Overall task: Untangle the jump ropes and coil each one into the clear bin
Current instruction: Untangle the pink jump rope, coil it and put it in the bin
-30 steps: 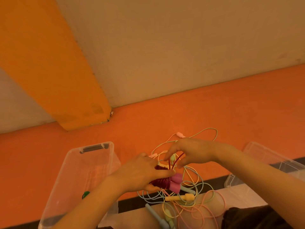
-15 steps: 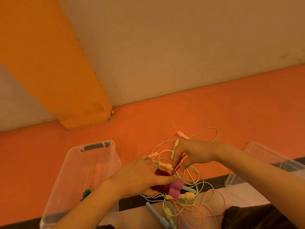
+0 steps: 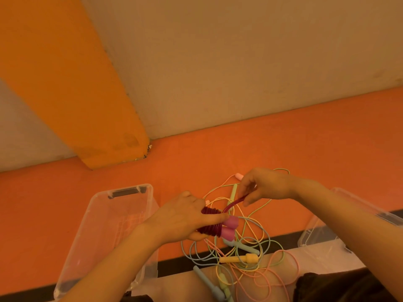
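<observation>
My left hand (image 3: 185, 216) grips a dark red jump rope (image 3: 210, 223) wound tightly round its two pink handles (image 3: 230, 228). A loose stretch of that rope runs up and right to my right hand (image 3: 265, 185), which pinches it between thumb and fingers. Under both hands lies a tangle of thin ropes (image 3: 246, 256) in yellow, green, blue and pink on the orange floor. A yellow handle (image 3: 238, 258) and a blue handle (image 3: 242, 247) lie in the tangle. The clear bin (image 3: 104, 232) stands open to the left of my left hand.
A second clear container (image 3: 357, 216) lies at the right, behind my right forearm. A pale wall and an orange pillar (image 3: 72, 88) rise beyond the floor. More blue and green handles (image 3: 218, 288) lie at the bottom edge near my legs.
My right hand has moved up and to the right, drawing the loose red rope out taut from the coil. My left hand has kept its grip on the coil.
</observation>
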`<action>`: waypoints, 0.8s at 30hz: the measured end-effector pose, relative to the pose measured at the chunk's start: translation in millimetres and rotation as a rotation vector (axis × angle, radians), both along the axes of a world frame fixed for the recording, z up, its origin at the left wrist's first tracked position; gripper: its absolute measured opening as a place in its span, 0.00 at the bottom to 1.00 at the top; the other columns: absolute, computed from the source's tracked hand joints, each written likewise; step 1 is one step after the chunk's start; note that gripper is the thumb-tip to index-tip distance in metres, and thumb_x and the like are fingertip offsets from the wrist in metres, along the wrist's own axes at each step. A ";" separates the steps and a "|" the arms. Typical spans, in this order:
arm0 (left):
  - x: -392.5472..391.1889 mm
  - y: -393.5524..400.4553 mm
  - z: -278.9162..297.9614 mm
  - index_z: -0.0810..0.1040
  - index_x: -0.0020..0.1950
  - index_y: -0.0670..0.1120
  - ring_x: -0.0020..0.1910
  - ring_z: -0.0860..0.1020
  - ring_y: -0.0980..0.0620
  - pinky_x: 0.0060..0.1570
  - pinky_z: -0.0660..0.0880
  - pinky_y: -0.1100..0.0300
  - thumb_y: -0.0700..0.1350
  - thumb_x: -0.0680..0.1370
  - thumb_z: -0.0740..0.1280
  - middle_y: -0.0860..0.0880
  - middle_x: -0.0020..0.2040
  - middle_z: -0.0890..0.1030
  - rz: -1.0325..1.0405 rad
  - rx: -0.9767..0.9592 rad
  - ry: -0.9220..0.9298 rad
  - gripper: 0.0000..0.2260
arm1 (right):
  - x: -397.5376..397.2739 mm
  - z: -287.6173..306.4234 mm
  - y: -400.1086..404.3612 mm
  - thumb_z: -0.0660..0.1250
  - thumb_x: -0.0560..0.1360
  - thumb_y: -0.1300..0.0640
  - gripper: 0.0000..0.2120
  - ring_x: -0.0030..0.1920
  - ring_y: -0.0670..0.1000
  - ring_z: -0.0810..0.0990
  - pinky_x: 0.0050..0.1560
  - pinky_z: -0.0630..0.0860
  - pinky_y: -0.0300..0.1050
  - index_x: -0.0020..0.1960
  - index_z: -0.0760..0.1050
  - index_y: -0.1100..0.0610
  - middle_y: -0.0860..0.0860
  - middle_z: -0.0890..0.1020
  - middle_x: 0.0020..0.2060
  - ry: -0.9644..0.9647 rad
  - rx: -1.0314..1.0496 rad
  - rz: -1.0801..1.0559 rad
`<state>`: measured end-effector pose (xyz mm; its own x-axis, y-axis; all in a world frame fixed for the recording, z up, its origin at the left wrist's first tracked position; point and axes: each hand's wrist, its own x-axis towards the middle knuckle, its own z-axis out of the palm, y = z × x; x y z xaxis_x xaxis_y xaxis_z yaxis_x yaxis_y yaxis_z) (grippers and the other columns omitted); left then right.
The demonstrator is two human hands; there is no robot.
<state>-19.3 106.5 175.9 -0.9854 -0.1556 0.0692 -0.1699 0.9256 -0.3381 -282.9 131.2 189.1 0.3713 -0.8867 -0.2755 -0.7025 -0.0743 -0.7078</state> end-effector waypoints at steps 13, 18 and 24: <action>2.0 -26.5 7.0 0.66 0.70 0.59 0.30 0.74 0.50 0.32 0.69 0.57 0.62 0.73 0.56 0.49 0.33 0.74 0.073 -0.032 -0.004 0.25 | -21.2 12.7 -3.2 0.78 0.65 0.62 0.21 0.41 0.38 0.77 0.41 0.71 0.26 0.57 0.79 0.57 0.41 0.79 0.40 0.113 0.072 -0.059; -3.3 -38.2 21.6 0.63 0.70 0.59 0.30 0.73 0.50 0.33 0.64 0.57 0.62 0.75 0.56 0.49 0.34 0.73 0.109 -0.041 0.052 0.24 | -18.9 15.8 -8.4 0.77 0.66 0.64 0.26 0.44 0.44 0.79 0.35 0.72 0.26 0.61 0.75 0.59 0.46 0.79 0.45 0.156 0.010 -0.071; -7.0 -49.0 40.9 0.65 0.70 0.58 0.30 0.73 0.50 0.34 0.61 0.58 0.61 0.73 0.61 0.49 0.33 0.74 0.165 -0.058 0.103 0.26 | -24.7 23.4 -16.0 0.78 0.66 0.60 0.28 0.51 0.47 0.79 0.47 0.76 0.37 0.63 0.73 0.56 0.47 0.80 0.51 0.171 -0.051 -0.096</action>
<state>-26.3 57.5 216.8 -0.9342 -0.3072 0.1816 -0.3540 0.8619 -0.3630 -307.6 115.2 212.5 0.2363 -0.9300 -0.2814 -0.8180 -0.0341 -0.5742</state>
